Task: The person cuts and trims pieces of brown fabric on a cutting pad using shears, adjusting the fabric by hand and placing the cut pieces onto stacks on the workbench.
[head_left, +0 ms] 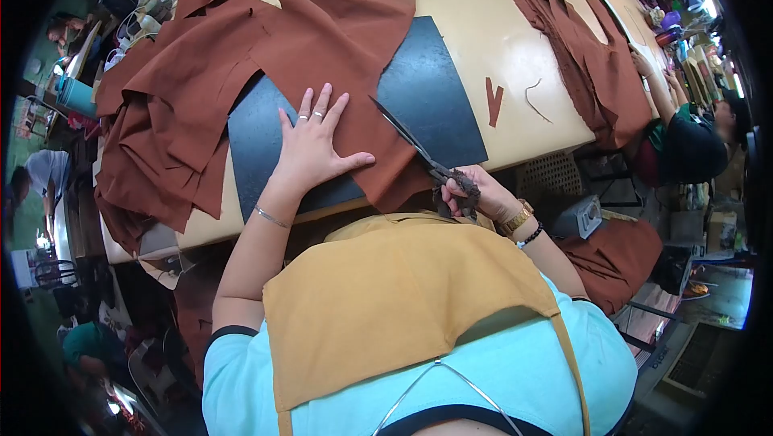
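Observation:
Reddish-brown fabric lies over a dark cutting mat on the table. Flat on this fabric rests my left hand, its fingers spread and two rings showing. My right hand grips black scissors at the mat's near edge. Their handles look wrapped in dark material, and the blades point up and left across the fabric. The blades look closed or nearly so. A fold of the fabric hangs over the table's front edge beside the scissors.
More brown fabric is heaped at the left, with another stack at the right. A V-shaped scrap and a thread lie between. A person reaches onto the table's right end. Brown cloth sits below, right.

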Motion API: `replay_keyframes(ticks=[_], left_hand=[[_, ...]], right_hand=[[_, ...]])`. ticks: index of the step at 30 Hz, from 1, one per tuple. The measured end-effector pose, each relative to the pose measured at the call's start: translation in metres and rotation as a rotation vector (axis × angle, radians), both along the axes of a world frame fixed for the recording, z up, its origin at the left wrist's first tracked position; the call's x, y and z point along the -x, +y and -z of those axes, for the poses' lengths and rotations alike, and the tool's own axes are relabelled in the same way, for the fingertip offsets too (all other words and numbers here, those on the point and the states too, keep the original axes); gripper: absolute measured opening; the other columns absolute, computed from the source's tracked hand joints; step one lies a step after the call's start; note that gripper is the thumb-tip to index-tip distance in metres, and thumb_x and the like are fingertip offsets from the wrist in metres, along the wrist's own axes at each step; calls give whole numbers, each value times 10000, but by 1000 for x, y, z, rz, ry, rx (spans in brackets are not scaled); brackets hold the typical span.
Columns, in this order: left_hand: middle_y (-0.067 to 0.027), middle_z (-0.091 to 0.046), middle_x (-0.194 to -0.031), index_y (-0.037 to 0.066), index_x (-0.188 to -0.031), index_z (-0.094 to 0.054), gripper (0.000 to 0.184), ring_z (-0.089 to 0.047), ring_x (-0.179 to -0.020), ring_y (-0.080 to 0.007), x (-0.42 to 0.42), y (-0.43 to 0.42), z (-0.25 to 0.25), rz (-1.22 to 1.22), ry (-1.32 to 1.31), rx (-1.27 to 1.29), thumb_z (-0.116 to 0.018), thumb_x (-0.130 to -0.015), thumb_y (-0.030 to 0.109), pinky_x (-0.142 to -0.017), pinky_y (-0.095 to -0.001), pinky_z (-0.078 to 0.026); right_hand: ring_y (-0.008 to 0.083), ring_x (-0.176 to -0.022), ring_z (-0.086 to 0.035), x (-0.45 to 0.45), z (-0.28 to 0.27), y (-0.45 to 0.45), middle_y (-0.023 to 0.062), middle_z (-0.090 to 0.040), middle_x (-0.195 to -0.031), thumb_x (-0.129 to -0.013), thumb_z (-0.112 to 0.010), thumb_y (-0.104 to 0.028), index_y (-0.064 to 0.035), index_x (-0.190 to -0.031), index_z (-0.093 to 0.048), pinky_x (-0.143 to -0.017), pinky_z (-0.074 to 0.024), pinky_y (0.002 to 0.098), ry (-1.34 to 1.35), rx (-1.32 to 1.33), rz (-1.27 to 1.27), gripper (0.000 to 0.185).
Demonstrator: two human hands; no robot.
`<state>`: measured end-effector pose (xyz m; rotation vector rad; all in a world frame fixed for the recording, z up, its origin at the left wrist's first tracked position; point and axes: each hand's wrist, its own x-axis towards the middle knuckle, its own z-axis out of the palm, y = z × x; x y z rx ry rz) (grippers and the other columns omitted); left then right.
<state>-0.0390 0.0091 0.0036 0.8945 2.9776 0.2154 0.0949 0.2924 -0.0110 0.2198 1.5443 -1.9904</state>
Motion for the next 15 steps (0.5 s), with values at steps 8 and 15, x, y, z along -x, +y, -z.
replay_keyframes(ticks=[8,15], left_hand=[[-127,-183,-1561,177,-1484,-281,1080,-134,-1442,-337,-15,4,-1,-104,-9,26,-595,-647,784,-1043,-717,-98],[-150,-211,-1547,146,-1471,-309,1042,-173,-1428,-357,-25,9,-1,-95,33,20,-545,-686,789,-1037,-723,-100]], right_hand=[[66,-564,-572,-4,-7,0,-14,-578,-645,-884,-666,-311,-62,-763,-592,-535,-439,206,25,-37,-3,286],[75,-558,-566,6,-5,-4,-2,-581,-643,-894,-650,-308,-64,-759,-593,-532,-442,215,38,-36,-8,285]])
